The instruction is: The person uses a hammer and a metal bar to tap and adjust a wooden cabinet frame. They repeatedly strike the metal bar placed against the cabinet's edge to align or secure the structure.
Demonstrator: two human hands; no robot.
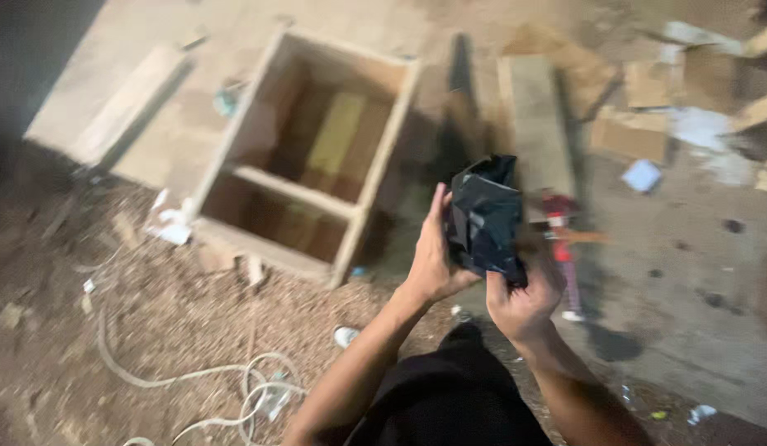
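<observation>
Black bag [485,216] held up centre by both hands, left hand [434,260] & right hand [524,299] fingers gripping it; contents hidden, pic blurry. Wooden box [305,157] far left on sawdust floor [152,314]; cable [227,384] near left.

I see a rough concrete floor [697,272] on the right, stained and lit brightly from above. On the left it gives way to a bed of sawdust and wood chips [177,314], where a pale hose [235,388] coils. An open wooden box frame [317,157] with one cross-rail lies beyond it. Planks [536,116] and cardboard scraps [631,132] are scattered behind, and the far left corner falls into shadow.
</observation>
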